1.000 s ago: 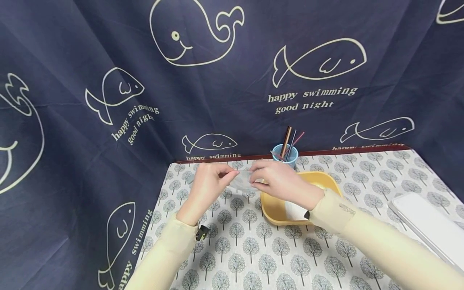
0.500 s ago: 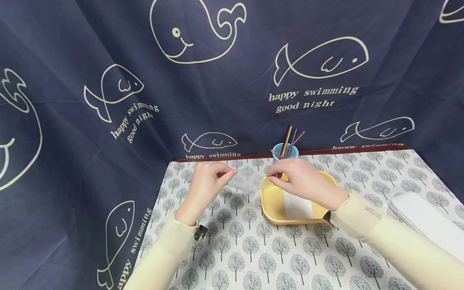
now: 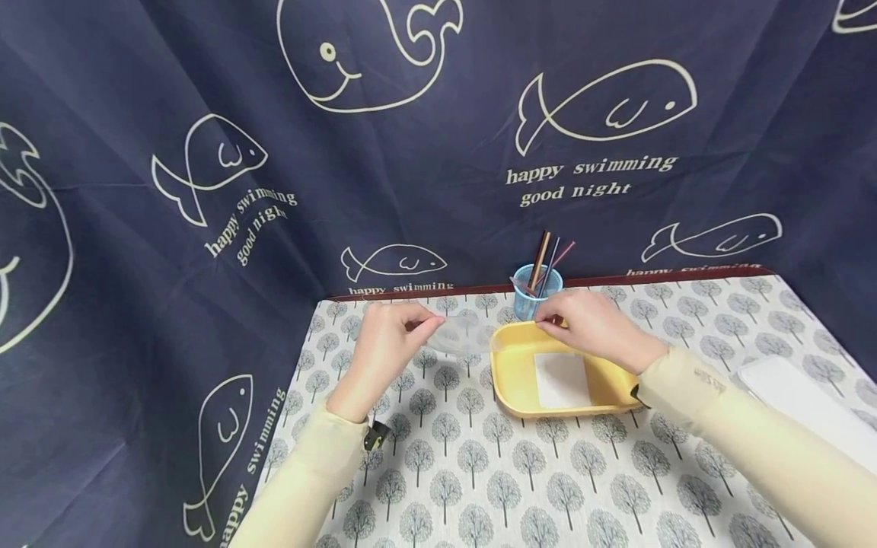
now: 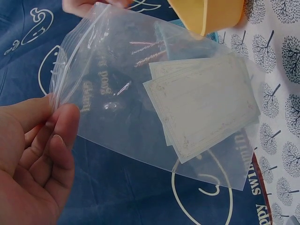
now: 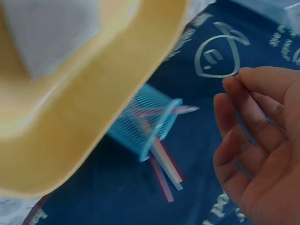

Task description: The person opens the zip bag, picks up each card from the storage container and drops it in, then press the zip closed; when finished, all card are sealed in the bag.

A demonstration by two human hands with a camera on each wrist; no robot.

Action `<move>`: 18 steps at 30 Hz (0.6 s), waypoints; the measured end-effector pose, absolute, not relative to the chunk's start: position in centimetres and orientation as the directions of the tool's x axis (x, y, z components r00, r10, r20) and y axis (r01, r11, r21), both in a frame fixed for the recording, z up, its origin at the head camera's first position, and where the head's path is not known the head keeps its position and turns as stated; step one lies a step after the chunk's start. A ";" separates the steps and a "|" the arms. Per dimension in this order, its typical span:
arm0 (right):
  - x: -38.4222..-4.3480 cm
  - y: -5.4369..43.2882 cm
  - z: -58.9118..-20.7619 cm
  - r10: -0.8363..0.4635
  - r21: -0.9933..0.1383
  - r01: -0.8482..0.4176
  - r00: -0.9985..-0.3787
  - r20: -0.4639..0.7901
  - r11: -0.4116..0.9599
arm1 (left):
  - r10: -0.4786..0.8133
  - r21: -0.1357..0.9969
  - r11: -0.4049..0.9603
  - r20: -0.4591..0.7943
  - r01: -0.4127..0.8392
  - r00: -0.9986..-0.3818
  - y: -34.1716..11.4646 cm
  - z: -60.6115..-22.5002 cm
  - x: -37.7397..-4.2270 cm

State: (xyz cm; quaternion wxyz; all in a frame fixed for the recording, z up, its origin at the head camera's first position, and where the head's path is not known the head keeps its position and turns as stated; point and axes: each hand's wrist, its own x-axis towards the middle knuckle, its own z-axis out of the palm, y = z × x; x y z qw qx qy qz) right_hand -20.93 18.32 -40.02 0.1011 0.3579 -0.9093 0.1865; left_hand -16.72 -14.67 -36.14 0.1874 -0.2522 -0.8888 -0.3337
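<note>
A clear zip bag (image 4: 126,126) hangs from my left hand (image 3: 387,342), its zipped edge pinched between thumb and fingers. Inside it, in the left wrist view, several pale cards (image 4: 206,103) with ornate borders lie overlapped. My right hand (image 3: 592,323) is over the back rim of a yellow tray (image 3: 515,380), to the right of the bag. In the right wrist view its thumb and index fingertips (image 5: 232,82) meet, and nothing shows between them. A white, paper-like square (image 3: 562,380) lies in the tray.
Behind the tray stands a light blue mesh cup (image 3: 526,304) with several pen-like sticks (image 3: 548,262). A white slab (image 3: 808,403) lies at the right of the table. Tree-patterned cloth (image 3: 473,464) covers the table; a navy curtain (image 3: 425,175) hangs behind.
My right hand has slid rightwards along the bag and away from it, over the tray, uncovering more of the white square. My left hand has kept its pinch almost in place.
</note>
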 end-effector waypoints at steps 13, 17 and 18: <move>-22.7 20.9 -43.9 -0.658 -0.219 -0.667 -0.743 0.122 0.712 | 0.333 0.496 0.649 0.496 0.577 -0.802 -14.8 -36.2 -16.8; -22.5 21.4 -45.0 -0.632 -0.241 -0.614 -0.775 0.006 0.751 | 0.340 0.490 0.651 0.494 0.580 -0.800 -14.7 -36.2 -16.8; -22.4 21.5 -45.2 -0.618 -0.250 -0.592 -0.785 -0.036 0.766 | 0.341 0.490 0.653 0.491 0.578 -0.801 -14.6 -36.3 -16.8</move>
